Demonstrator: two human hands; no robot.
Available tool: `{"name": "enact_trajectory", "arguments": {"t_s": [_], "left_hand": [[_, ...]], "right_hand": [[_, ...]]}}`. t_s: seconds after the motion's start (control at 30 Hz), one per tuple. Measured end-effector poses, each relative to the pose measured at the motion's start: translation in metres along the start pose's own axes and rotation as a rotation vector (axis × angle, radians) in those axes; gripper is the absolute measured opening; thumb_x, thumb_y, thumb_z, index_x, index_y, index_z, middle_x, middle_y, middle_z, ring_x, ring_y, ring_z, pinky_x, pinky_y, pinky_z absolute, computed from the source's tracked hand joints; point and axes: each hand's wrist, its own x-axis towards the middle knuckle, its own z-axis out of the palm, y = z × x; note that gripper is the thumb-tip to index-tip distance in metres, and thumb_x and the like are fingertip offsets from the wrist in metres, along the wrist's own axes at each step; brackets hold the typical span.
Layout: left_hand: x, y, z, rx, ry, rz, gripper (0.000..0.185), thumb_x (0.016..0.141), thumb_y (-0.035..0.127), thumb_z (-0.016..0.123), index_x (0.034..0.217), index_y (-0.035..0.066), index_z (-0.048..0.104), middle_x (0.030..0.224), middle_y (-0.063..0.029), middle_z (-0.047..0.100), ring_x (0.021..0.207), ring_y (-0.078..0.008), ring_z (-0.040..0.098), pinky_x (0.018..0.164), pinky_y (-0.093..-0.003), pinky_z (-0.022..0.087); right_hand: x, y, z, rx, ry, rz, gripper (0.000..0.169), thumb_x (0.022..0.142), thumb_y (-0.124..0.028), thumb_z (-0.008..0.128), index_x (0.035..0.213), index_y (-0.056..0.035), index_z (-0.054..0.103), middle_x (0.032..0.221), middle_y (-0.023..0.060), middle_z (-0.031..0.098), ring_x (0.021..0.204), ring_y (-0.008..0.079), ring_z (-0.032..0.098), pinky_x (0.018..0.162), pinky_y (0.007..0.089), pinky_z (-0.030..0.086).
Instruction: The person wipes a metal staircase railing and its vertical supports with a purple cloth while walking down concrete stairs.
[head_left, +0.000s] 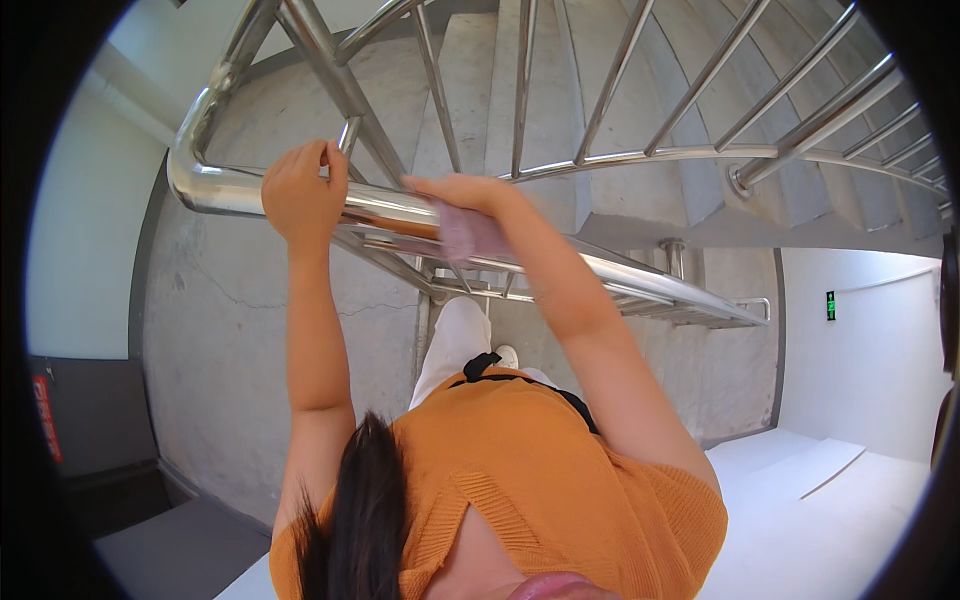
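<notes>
A thick, polished metal handrail (382, 208) runs across in front of me, bending at its left end. My left hand (305, 187) rests over the rail near that bend, its fingers curled on the far side. Further right, my right hand (457, 191) lies on top of the same rail, blurred. A pinkish-purple cloth (469, 232) hangs beneath the right palm and drapes against the rail's near side. The right fingertips point left, toward my left hand. How firmly the cloth is held is partly hidden.
Metal balusters (523, 90) and a lower rail stand beyond my hands, with concrete stairs (637, 97) behind them. Another railing (667, 289) descends to the right. A cracked concrete floor (225, 300) lies at left. A green lit sign (830, 306) hangs on the white wall.
</notes>
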Motion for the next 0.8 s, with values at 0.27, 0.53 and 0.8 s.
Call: {"name": "enact_trajectory", "arguments": {"t_s": [0.27,0.53,0.8], "left_hand": [[-0.007,-0.007,0.006,0.063,-0.027,0.02,0.014,0.087,0.018,0.066,0.077,0.009,0.068,0.067,-0.0033,0.063,0.062,-0.023,0.06,0.058,-0.0362,0.046],[-0.007,-0.005,0.007,0.071,-0.004,0.019,0.012,0.084,0.017,0.068,0.074,0.01,0.065,0.065,-0.0005,0.062,0.061,-0.0218,0.06,0.061,-0.0355,0.046],[-0.002,0.001,0.006,0.087,-0.007,0.025,0.014,0.085,0.017,0.067,0.073,0.011,0.064,0.065,-0.0002,0.062,0.063,-0.0217,0.061,0.062,-0.0364,0.046]], "right_hand": [[0.041,0.043,0.002,0.059,0.099,-0.181,0.061,0.095,-0.057,0.046,0.121,-0.0058,0.065,0.106,0.0168,0.07,0.092,0.0241,0.066,0.085,0.0377,0.049],[-0.061,0.198,-0.061,-0.082,0.637,0.037,0.052,0.1,-0.052,0.038,0.118,-0.0126,0.066,0.109,0.0161,0.07,0.101,0.0348,0.065,0.088,0.0414,0.047],[-0.057,0.242,-0.047,-0.39,1.042,-0.173,0.05,0.096,-0.051,0.045,0.104,-0.0074,0.069,0.096,0.0179,0.07,0.09,0.0399,0.065,0.079,0.0482,0.049]]}}
